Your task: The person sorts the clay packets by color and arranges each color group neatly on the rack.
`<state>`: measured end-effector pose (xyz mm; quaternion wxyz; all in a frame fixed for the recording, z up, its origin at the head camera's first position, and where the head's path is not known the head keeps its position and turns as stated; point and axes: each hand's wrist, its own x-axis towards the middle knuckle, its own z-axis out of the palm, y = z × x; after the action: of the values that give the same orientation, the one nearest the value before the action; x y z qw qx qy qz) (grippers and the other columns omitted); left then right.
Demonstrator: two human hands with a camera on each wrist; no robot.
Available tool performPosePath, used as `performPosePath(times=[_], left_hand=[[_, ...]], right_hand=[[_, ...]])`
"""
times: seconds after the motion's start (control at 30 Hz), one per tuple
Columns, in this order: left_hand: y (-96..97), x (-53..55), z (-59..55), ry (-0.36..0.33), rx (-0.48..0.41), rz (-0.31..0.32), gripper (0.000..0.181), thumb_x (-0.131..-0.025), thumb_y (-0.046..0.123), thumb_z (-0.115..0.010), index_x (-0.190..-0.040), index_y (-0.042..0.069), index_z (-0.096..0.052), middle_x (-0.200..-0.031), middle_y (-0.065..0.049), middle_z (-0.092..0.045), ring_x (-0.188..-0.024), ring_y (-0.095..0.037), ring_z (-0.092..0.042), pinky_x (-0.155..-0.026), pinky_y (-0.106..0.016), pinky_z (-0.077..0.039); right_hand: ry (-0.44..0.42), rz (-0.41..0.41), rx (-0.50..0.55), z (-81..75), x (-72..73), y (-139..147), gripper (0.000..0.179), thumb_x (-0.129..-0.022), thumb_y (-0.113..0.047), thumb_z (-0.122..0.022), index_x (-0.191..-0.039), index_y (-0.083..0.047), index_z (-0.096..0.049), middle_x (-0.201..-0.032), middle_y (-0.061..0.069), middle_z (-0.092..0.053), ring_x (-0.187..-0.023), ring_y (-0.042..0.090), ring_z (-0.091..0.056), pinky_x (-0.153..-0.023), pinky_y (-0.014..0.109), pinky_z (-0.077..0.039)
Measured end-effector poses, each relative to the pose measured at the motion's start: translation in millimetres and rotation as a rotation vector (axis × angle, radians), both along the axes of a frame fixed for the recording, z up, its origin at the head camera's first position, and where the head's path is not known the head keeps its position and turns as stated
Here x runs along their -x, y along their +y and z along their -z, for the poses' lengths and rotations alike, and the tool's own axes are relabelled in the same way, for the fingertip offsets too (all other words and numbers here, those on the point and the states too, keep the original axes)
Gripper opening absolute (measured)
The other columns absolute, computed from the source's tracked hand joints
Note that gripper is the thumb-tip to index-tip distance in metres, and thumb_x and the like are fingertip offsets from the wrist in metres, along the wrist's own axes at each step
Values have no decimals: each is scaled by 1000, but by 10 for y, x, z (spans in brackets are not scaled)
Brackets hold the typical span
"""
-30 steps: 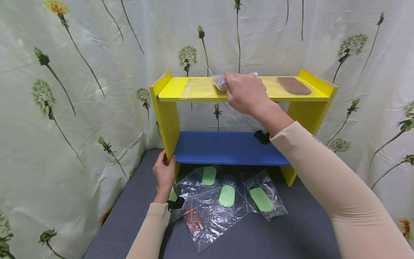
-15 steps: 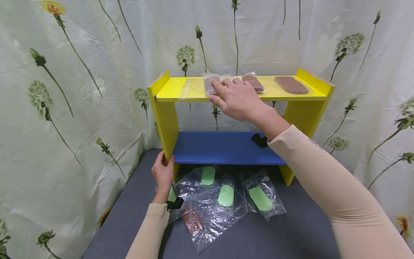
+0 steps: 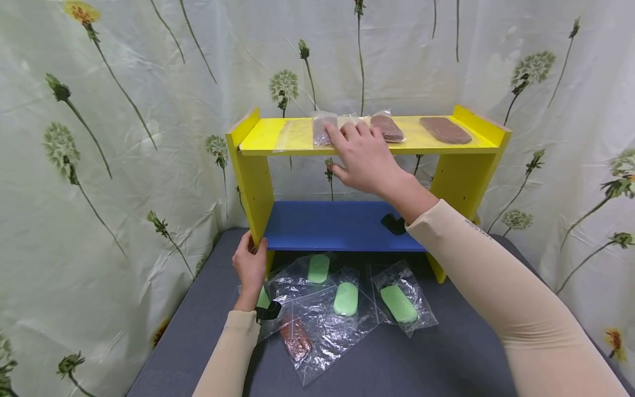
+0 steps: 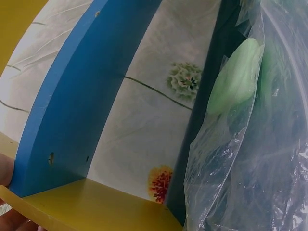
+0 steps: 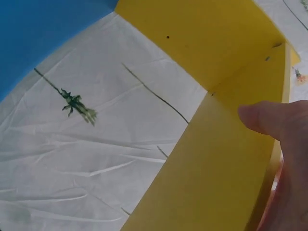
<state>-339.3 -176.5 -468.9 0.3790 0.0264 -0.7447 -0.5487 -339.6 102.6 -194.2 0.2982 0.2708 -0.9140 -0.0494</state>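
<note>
My left hand point(image 3: 250, 267) grips the edge of the yellow side panel point(image 3: 253, 193) of a small shelf unit, near its blue shelf point(image 3: 342, 226). Over the front of the yellow top shelf point(image 3: 258, 140), my right hand point(image 3: 364, 157) has its fingers extended, with fingertips at a clear bag point(image 3: 323, 124) holding a greyish flat piece. The right thumb point(image 5: 260, 118) is spread away, below the shelf's front edge. Just right of the hand lies a bagged brown slab point(image 3: 388, 129); farther right is another flat brown slab point(image 3: 445, 130).
On the dark grey table point(image 3: 421, 369), several clear zip bags lie under and before the unit. Pale green bars point(image 3: 345, 299) are in some, and a reddish-brown bar point(image 3: 296, 339) is in one. A flowered curtain point(image 3: 163, 110) hangs behind.
My right hand has let go of the greyish bagged piece, which lies left of the brown slabs. Its thumb has dropped away from the shelf edge. The left hand keeps its grip.
</note>
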Motion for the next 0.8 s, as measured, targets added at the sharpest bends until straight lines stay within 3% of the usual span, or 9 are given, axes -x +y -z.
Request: performPosePath(times=[0.17, 0.5, 0.8], left_hand=[[8, -2, -12, 4, -1, 1, 35, -94, 18, -73, -127, 10, -67, -118, -14, -70, -108, -28, -68, -90, -44, -56], [-13, 2, -10, 8, 12, 8, 34, -94, 18, -72, -127, 10, -67, -117, -14, -70, -107, -29, -69, -90, -46, -56], [-9, -9, -12, 6, 4, 13, 35, -94, 16, -72, -128, 10, -66, -119, -13, -70, -109, -29, -68, -91, -44, -56]], right_hand=[[-35, -45, 50, -2, -58, 48, 77, -97, -39, -62, -159, -10, -28, -142, 19, -47, -131, 39, -41, -114, 52, -26], [7, -118, 108, 48, -188, 192, 68, -96, -37, -66, -155, -17, -38, -139, 18, -50, -132, 39, -42, -119, 57, -18], [100, -189, 204, 115, -399, 408, 64, -93, -29, -71, -150, -14, -48, -136, 16, -53, -132, 37, -44, -114, 57, -28]])
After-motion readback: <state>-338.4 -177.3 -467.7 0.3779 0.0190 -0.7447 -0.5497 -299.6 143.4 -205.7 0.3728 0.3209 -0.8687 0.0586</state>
